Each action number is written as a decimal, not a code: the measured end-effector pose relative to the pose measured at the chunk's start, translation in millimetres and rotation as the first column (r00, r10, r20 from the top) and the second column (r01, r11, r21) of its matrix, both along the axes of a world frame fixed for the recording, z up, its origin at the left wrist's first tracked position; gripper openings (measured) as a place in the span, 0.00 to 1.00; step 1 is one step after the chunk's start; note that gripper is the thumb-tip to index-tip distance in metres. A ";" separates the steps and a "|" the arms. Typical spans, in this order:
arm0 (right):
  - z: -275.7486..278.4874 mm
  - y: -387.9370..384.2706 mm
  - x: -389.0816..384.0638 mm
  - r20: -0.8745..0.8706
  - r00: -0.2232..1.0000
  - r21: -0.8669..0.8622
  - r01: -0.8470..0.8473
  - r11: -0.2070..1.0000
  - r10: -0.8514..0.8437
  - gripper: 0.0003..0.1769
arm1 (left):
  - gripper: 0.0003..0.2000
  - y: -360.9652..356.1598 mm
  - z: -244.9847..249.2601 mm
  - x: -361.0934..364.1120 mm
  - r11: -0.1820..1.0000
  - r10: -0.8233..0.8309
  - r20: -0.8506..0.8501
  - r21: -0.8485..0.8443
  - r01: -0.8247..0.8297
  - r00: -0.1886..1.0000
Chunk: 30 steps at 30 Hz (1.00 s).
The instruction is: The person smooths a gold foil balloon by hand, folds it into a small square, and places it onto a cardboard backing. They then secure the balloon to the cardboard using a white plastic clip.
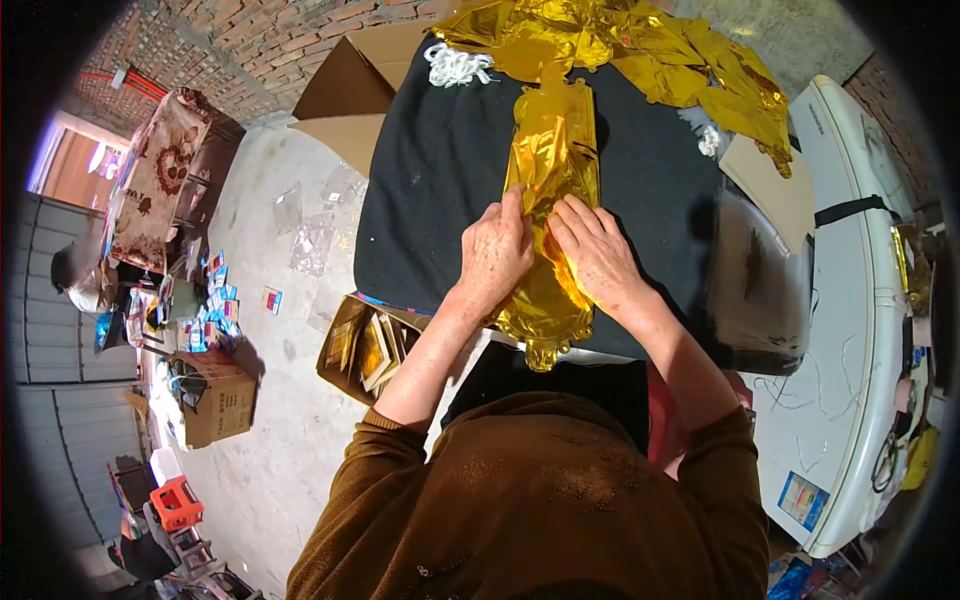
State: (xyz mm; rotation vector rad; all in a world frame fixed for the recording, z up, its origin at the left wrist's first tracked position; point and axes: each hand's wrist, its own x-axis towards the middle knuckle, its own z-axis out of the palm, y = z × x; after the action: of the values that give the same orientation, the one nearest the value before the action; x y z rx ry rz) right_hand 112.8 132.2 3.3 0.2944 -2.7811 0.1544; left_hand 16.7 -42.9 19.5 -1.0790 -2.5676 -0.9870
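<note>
A flat, folded gold foil balloon (555, 135) lies lengthwise on the black cloth of the table (430, 200), its tabbed end (541, 352) at the near edge. My left hand (497, 248) is on its left side, fingers curled against the foil and the index finger pointing away from me. The left fingertips are partly hidden. My right hand (598, 255) lies on the right side with fingers stretched out, pressing the foil down. More crumpled gold foil (650, 50) is heaped at the far edge, touching the far end of the strip.
White cord (457, 65) sits at the table's far left, and a smaller white bundle (709, 140) at the right. A clear plastic bag (755, 285) and cardboard (765, 190) lie at the right edge. A box of gold packets (360, 350) stands on the floor at the left.
</note>
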 end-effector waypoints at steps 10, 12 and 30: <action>2.9 1.3 0.7 0.017 1.000 -0.005 -0.022 1.000 0.022 0.23 | 0.28 3.1 11.6 0.2 0.993 -0.073 0.057 -0.088 0.078 0.996; 2.9 2.5 1.3 0.031 0.999 0.017 -0.020 1.000 0.020 0.23 | 0.28 2.5 15.0 -4.2 0.994 -0.099 0.136 -0.028 0.104 0.986; 11.7 0.1 0.8 0.044 0.999 0.048 -0.013 0.999 0.011 0.27 | 0.22 7.5 -10.5 -66.6 0.956 -0.292 -0.343 -0.096 0.276 0.893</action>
State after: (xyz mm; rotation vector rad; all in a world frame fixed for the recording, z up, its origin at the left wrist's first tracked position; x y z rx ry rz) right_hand 113.7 132.3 15.0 0.3230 -2.8305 0.0984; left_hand -49.9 -35.4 9.0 -1.5226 -2.1904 -0.7092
